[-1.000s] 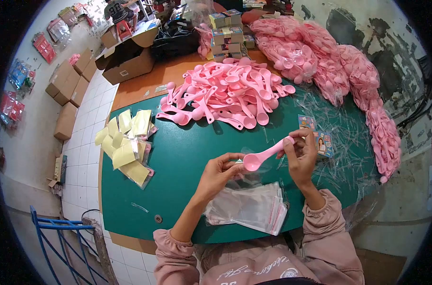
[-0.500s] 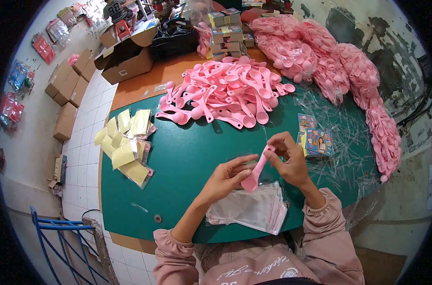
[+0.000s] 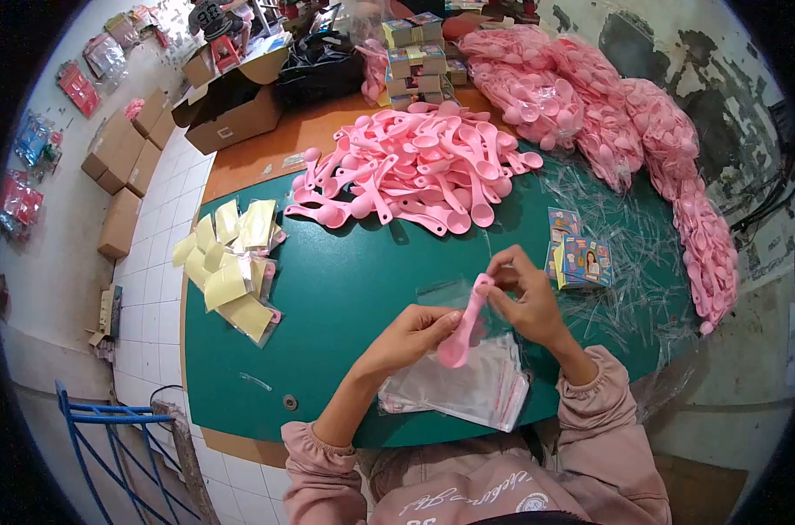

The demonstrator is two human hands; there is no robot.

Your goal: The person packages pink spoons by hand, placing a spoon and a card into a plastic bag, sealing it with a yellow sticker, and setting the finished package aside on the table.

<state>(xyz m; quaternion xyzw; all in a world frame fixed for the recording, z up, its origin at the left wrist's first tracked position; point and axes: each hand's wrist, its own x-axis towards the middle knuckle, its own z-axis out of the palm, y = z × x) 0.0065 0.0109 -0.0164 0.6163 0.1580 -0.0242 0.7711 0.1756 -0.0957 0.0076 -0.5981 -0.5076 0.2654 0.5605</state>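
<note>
A pink spoon (image 3: pixel 465 328) slants above the green table, its bowl toward me. My right hand (image 3: pixel 527 293) pinches the handle end between thumb and fingers. My left hand (image 3: pixel 412 337) is closed on a clear plastic bag (image 3: pixel 441 294), with its thumb beside the spoon; part of the bag lies behind the spoon. Beneath both hands rests a stack of clear bags (image 3: pixel 467 385) with pinkish edge strips. Farther back is a large heap of pink spoons (image 3: pixel 415 166).
Packed bags with yellow cards (image 3: pixel 231 262) lie at the left. Printed cards (image 3: pixel 585 262) and scattered clear strips (image 3: pixel 625 306) are at the right. Bagged pink spoons (image 3: pixel 590 105) line the back right. A cardboard box (image 3: pixel 231 118) and card stacks (image 3: pixel 415 61) stand behind.
The spoon has moved slightly toward me, in my right hand. My left fingers have closed from a spread pose, and the clear bag now shows more behind the spoon.
</note>
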